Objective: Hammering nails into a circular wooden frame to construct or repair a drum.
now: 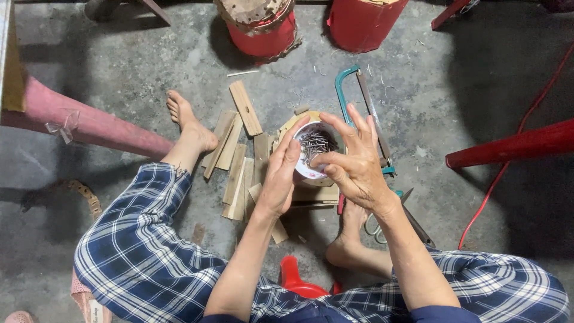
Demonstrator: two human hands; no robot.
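Bowl of nails [313,146] on floor, between raised hands [353,158]

Grey concrete floor [137,72], stained, scuffed and strewn with pale shavings. At twelve o'clock stand two red cylindrical containers [365,21], the left one [261,27] ragged at its rim. A pink slanted furniture leg [89,122] crosses at nine o'clock; a red leg [514,146] enters at three o'clock, with a thin red cord [499,179] curving beside it. Deep shadow covers the right side; light is soft and even.
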